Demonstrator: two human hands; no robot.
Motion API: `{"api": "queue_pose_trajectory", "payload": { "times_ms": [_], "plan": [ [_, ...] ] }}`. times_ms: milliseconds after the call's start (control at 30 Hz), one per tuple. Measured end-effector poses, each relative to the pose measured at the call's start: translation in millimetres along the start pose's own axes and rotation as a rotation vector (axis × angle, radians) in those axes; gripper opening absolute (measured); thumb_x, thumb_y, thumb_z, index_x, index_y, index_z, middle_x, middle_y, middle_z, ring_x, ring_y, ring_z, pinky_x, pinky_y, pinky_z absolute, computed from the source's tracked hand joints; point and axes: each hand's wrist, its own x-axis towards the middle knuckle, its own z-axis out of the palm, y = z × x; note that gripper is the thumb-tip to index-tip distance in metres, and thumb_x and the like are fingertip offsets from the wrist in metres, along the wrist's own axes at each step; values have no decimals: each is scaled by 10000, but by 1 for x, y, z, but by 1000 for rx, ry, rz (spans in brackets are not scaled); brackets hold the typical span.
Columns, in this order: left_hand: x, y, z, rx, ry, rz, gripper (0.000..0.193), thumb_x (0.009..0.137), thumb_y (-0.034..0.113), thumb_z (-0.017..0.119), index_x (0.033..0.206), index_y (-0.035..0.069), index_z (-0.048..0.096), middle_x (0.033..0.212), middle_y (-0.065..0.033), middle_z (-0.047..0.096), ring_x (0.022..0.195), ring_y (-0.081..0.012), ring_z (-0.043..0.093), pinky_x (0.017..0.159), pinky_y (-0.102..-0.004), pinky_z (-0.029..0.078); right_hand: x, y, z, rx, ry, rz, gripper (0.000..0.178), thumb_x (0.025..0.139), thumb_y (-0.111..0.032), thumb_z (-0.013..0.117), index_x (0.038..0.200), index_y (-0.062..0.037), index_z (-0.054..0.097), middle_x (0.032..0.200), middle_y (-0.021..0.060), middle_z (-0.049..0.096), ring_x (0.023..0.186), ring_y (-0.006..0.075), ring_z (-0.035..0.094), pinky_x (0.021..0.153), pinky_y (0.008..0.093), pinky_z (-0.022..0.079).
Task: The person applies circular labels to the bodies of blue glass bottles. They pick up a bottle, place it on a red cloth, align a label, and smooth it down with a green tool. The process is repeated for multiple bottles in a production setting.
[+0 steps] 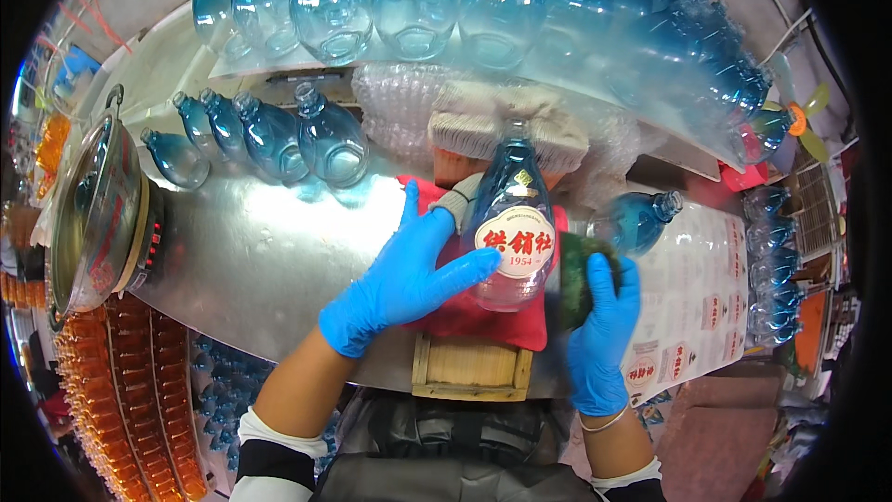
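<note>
A blue glass bottle point(509, 195) with a cream oval label point(514, 242) stands with its neck pointing away from me, over a red cloth point(446, 311). My left hand point(409, 265), in a blue glove, grips its left side, the thumb pressed at the label's edge; its other fingers are partly hidden behind grey knit fabric point(459, 200) and the bottle. Just right of the bottle, my gloved right hand point(602, 335) is closed on a dark green pad point(578, 284), apart from the glass. A wooden block point(472, 367) shows under the cloth at the near edge.
Several blue bottles point(334, 144) stand at the back left, with many more point(413, 0) on a raised shelf behind. A metal pot point(93, 223) sits on a heater at left. At right are a lying blue bottle point(641, 221) and a label sheet point(692, 316). Folded cloth point(465, 121) lies behind.
</note>
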Motion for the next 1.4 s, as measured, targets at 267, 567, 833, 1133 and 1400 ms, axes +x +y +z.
{"api": "queue_pose_trajectory", "payload": {
  "times_ms": [267, 567, 833, 1133, 1400],
  "plan": [
    [3, -9, 2, -263, -3, 29, 671, 871, 285, 551, 1390, -18, 251, 1329, -180, 418, 1262, -246, 361, 1049, -353, 269, -18, -59, 12, -849, -413, -1146, 379, 654, 8, 707, 1018, -89, 667, 899, 50, 592, 748, 182, 546, 637, 271, 435],
    [-8, -18, 18, -384, 164, -31, 605, 868, 208, 438, 1418, 49, 241, 1390, -159, 371, 1291, -273, 354, 1081, -465, -91, -32, -78, 31, -1257, -743, -1609, 339, 656, -176, 641, 990, -207, 687, 1052, -78, 614, 788, 92, 472, 661, 263, 333],
    [-44, 15, 41, 427, 384, 113, 587, 798, 345, 623, 1316, 122, 458, 1296, -211, 441, 1157, -320, 489, 1032, -633, -18, -16, -63, -1, -369, -400, -509, 321, 640, -69, 761, 901, 9, 589, 843, 95, 633, 772, 172, 592, 671, 264, 455],
    [-47, 13, 58, 887, 415, 119, 583, 725, 392, 705, 1227, 151, 532, 1290, -200, 467, 1114, -281, 544, 1018, -664, -43, 7, -34, -21, -144, -347, -107, 321, 848, -234, 642, 1060, -23, 524, 939, 37, 559, 848, 143, 574, 792, 286, 501],
    [-19, -6, 41, -18, 387, 139, 1137, 624, 314, 807, 1423, 20, 53, 1372, -168, 364, 1250, -272, 408, 1097, -437, 157, 3, -28, -22, 96, -385, 162, 336, 846, -204, 635, 1107, -27, 520, 984, 50, 564, 887, 141, 562, 815, 301, 487]
  ]
}}
